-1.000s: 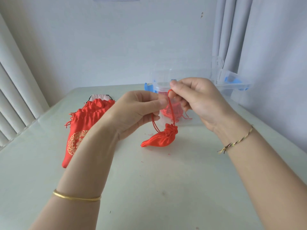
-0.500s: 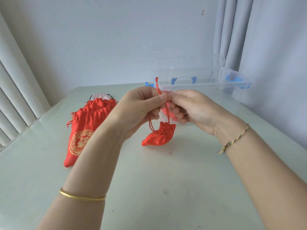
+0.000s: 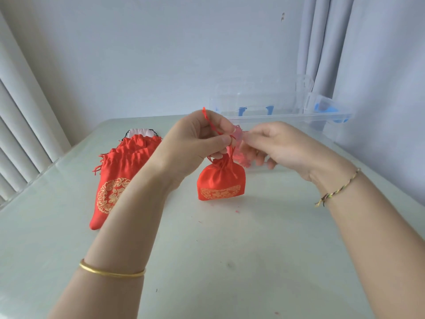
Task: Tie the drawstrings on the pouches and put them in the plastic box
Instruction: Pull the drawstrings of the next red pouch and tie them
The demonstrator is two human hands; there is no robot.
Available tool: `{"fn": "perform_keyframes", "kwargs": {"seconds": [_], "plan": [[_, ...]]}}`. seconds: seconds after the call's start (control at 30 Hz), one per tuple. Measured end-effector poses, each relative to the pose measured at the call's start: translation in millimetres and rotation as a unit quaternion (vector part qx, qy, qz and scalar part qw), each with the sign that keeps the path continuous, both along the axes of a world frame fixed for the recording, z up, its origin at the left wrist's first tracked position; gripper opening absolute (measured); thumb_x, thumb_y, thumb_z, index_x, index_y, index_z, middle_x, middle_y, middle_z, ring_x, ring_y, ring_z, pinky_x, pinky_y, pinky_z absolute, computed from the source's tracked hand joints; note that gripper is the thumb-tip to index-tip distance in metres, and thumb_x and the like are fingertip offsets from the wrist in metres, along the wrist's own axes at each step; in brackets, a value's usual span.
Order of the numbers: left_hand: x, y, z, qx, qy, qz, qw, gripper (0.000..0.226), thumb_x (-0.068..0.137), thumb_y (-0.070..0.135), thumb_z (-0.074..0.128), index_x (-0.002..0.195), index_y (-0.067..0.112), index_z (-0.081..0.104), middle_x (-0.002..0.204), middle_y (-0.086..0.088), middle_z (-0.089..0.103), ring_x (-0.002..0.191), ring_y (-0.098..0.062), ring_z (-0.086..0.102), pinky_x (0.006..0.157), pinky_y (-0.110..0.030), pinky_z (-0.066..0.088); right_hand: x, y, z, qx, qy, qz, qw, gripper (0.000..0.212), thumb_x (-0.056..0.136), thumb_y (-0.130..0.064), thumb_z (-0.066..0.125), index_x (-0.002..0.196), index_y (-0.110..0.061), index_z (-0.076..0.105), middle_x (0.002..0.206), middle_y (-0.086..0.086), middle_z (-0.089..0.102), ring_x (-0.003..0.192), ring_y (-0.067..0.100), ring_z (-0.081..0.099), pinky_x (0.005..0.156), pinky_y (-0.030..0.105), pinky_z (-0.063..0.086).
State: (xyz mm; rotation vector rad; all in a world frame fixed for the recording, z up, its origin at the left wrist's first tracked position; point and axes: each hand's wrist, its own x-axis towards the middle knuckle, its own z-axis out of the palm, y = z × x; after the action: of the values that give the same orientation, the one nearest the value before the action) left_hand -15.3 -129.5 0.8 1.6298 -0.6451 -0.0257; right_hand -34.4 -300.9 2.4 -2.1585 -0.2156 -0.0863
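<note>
Left hand (image 3: 195,143) pinches the drawstring (image 3: 207,118), free end sticking up past my thumb. Right hand (image 3: 280,146) is curled in at the same spot and looks pinched on the other strand, but it's blurred there. Pouch (image 3: 220,180) sits under both hands, mouth gathered, base at the worktop (image 3: 207,249), just in front of the plastic box (image 3: 322,116). Knot step: strands taut, pull apart evenly, seat the knot down against the gathers, not up the cord.
</note>
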Motion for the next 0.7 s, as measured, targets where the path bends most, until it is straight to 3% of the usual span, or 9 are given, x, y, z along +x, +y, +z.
{"fn": "perform_keyframes", "kwargs": {"seconds": [0.1,0.23,0.37,0.5,0.7], "plan": [[-1.7,-3.4,-0.1,0.056,-0.117,0.031,0.991,0.027,0.084,-0.007,0.056,0.087,0.019,0.059,0.081,0.001,0.062,0.070,-0.011,0.057,0.065,-0.021,0.049,6.6,6.2,-6.1,0.132,-0.050,0.010,0.990,0.026,0.098,-0.011,0.038,0.084,-0.010,0.060,0.064,-0.003,0.061,0.054,0.007,0.057,0.054,0.025,0.041],[-4.0,-9.0,-3.8,0.123,-0.224,0.084,0.963,0.028,0.083,-0.005,0.053,0.096,0.020,0.060,0.084,0.007,0.060,0.077,-0.003,0.055,0.068,-0.015,0.046,12.0,12.3,-16.7,0.244,0.002,0.081,0.966,0.025,0.098,-0.006,0.036,0.088,-0.013,0.058,0.063,-0.005,0.065,0.057,0.012,0.062,0.055,0.023,0.046],[0.7,-9.8,-10.3,0.167,-0.320,0.167,0.917,0.029,0.084,0.000,0.052,0.106,0.018,0.061,0.087,0.009,0.056,0.089,-0.010,0.053,0.077,-0.027,0.045,13.2,10.1,-19.8,0.252,0.026,0.106,0.962,0.025,0.097,-0.006,0.038,0.088,-0.014,0.060,0.071,0.001,0.065,0.059,0.015,0.060,0.059,0.024,0.046],[2.1,-11.2,-14.0,0.151,-0.389,0.209,0.884,0.030,0.082,0.001,0.052,0.106,0.014,0.062,0.086,0.015,0.054,0.087,-0.009,0.051,0.076,-0.027,0.043,12.9,10.9,-20.2,0.276,0.051,0.127,0.951,0.024,0.096,-0.011,0.043,0.082,-0.015,0.063,0.075,0.003,0.062,0.061,0.015,0.058,0.059,0.024,0.044],[2.7,-10.4,-14.8,0.130,-0.368,0.232,0.891,0.030,0.081,0.007,0.056,0.107,0.020,0.064,0.082,0.015,0.060,0.083,-0.007,0.052,0.074,-0.024,0.043,12.2,14.5,-20.2,0.286,0.069,0.146,0.944,0.019,0.094,-0.013,0.047,0.080,-0.015,0.060,0.073,-0.003,0.060,0.061,0.010,0.056,0.056,0.020,0.045]]}}
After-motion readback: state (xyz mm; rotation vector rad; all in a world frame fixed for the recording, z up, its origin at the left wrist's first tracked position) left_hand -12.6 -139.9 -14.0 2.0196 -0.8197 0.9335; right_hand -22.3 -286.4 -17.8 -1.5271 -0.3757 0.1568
